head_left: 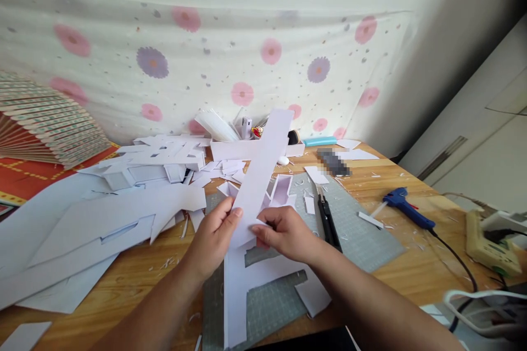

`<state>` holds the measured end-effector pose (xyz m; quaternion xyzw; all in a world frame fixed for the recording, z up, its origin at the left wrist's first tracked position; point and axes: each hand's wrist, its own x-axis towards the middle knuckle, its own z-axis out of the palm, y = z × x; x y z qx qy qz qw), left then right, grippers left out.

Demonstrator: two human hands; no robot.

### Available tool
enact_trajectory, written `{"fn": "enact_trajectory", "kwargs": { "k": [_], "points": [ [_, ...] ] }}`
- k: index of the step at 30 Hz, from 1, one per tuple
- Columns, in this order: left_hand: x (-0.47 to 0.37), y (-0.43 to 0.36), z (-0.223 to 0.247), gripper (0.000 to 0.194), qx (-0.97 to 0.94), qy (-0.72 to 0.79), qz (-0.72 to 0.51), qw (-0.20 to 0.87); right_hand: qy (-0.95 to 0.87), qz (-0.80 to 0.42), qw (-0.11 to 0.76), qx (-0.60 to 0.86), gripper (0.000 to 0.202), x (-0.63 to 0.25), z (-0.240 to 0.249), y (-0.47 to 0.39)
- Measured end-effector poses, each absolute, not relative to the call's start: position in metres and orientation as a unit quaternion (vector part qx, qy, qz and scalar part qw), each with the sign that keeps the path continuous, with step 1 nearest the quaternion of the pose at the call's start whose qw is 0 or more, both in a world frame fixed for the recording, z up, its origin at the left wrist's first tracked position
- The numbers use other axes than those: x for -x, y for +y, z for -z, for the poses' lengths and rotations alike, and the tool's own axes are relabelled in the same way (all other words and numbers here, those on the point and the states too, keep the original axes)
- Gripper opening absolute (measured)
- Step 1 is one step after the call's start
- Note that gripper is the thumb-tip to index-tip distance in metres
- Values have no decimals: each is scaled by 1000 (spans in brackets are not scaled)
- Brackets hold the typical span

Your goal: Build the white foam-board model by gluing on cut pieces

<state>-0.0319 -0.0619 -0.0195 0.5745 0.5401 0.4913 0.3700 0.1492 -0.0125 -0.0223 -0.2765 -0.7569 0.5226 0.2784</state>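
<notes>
A long white foam board strip (263, 164) is held up at a slant between my hands. My left hand (214, 233) pinches its left edge near the lower end, thumb on the front face. On the right edge, my right hand (286, 230) grips the strip's lower end with thumb and bent fingers. Below lies a larger cut white board piece (236, 307) with openings, resting on the grey cutting mat (275, 299). Behind the strip, small folded white box shapes (281, 189) stand on the mat. A black utility knife (326, 219) lies to the right of my right hand.
A blue glue gun (405, 205) with its cord rests at the right, near a power strip (489, 247). Stacked white board offcuts (94, 219) cover the left side. A white box (230, 149) of supplies stands at the back. Scraps litter the wooden table (158, 279).
</notes>
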Motion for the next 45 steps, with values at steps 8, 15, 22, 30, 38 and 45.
{"fn": "enact_trajectory", "kwargs": {
  "k": [8,15,22,30,38,45],
  "points": [
    [25,-65,23,39,-503,515,-504,478,-725,-624,214,199,56,-142,24,-20],
    [14,-69,22,49,-401,466,-527,587,-695,-681,203,111,52,-139,26,-26],
    [24,-59,10,53,-330,455,-644,518,-796,-450,309,260,41,-164,7,17],
    [39,-51,14,52,-351,453,-633,521,-762,-166,241,577,47,-193,7,97],
    [48,-61,15,68,-409,304,-508,694,-782,-109,244,564,34,-239,13,80],
    [47,-59,17,36,-406,308,-539,671,-741,-61,-5,668,65,-264,50,55]
  ]
}}
